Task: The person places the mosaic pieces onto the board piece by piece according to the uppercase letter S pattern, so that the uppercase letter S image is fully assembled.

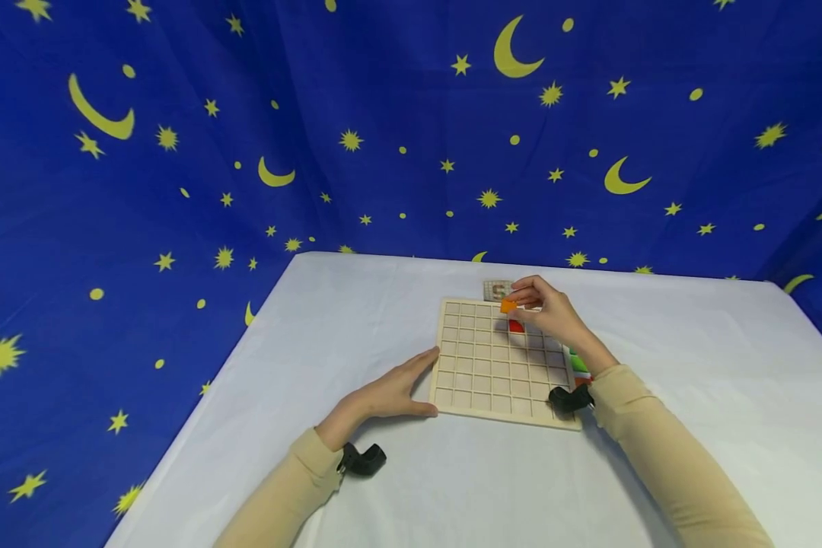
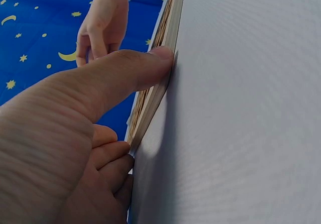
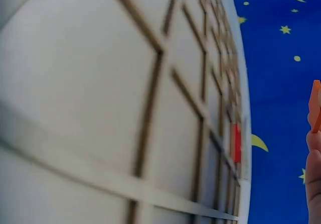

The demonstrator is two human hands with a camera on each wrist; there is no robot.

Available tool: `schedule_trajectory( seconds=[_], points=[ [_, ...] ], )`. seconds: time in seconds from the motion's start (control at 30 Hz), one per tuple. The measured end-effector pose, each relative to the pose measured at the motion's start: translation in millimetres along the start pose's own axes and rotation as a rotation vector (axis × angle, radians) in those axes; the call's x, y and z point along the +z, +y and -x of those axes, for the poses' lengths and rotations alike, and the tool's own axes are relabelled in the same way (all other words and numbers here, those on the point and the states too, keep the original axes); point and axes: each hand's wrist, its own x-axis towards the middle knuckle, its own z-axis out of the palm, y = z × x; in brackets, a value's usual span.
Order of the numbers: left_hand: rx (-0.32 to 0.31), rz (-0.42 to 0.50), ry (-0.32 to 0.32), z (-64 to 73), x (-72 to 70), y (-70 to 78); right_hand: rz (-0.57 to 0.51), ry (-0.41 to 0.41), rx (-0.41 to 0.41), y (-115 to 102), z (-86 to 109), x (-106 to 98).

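Behind everything we see a blue curtain [image 1: 397, 114] printed with yellow moons and stars, and in front of it the white tabletop [image 1: 363, 327]. Two beige sleeves [image 1: 671, 449] reach in from the near side, a black wrist device [image 1: 363, 460] by each cuff. Between them lies the pale gridded board [image 1: 481, 365]; our left wrist view adds its side edge, which the head view barely gives.

The left hand [image 1: 393, 390] rests at the board's left side with its grip released: fingers and thumb spread and touching the edge, the thumb toward the near corner. The right hand [image 1: 551, 313] is over the board's far side, its grip pinching an orange piece [image 1: 508, 306] between thumb and fingers. The right wrist view lets us see that piece edge-on, thin and held apart from the grid.

Only the head view shows us the small patterned card [image 1: 497, 290] just past the far edge, and the green piece [image 1: 578, 364] among others at the right edge, partly hidden by the right arm. A red piece [image 1: 516, 326] lies on the grid near the right fingertips.
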Motion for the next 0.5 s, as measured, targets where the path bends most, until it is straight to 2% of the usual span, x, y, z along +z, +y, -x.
schedule_trajectory(
  seconds=[0.3,0.5],
  points=[
    [0.010,-0.009,0.005,1.5,-1.2,-0.8,0.053,-0.107,0.050,12,-5.8,9],
    [0.003,0.000,-0.002,1.8,-2.1,0.1,0.133,-0.153,-0.009,23,-9.3,19]
  ],
)
